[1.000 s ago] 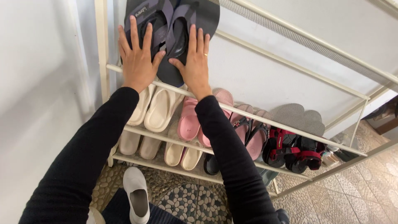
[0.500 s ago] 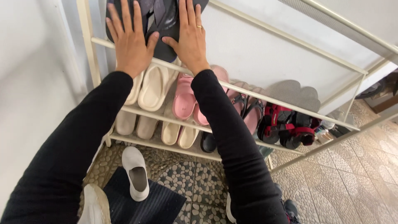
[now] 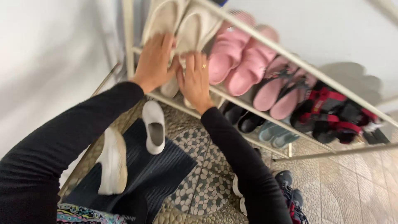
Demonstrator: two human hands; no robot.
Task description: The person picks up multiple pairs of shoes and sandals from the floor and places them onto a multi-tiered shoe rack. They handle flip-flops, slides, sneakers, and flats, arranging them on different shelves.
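My left hand point(image 3: 155, 60) lies flat on a pair of cream slides point(image 3: 195, 25) standing on a white metal shoe rack point(image 3: 265, 43). My right hand point(image 3: 195, 81) rests beside it with fingers spread, touching the lower ends of the same slides. It wears a ring. Neither hand is closed around anything that I can see. Both arms are in black sleeves. Pink slides point(image 3: 240, 58) stand just right of the cream pair. The picture is blurred by motion.
Pink-and-grey sandals point(image 3: 277, 87) and red-and-black sandals point(image 3: 331, 112) fill the rack further right, with dark shoes point(image 3: 242, 118) below. Two white shoes point(image 3: 154, 126) lie on a dark mat point(image 3: 153, 174) over a pebble floor. A white wall point(image 3: 49, 62) stands at the left.
Both hands left the dark flip-flops on the top shelf and came down to the cream slides one shelf lower. The view tilted downward and the flip-flops are out of frame.
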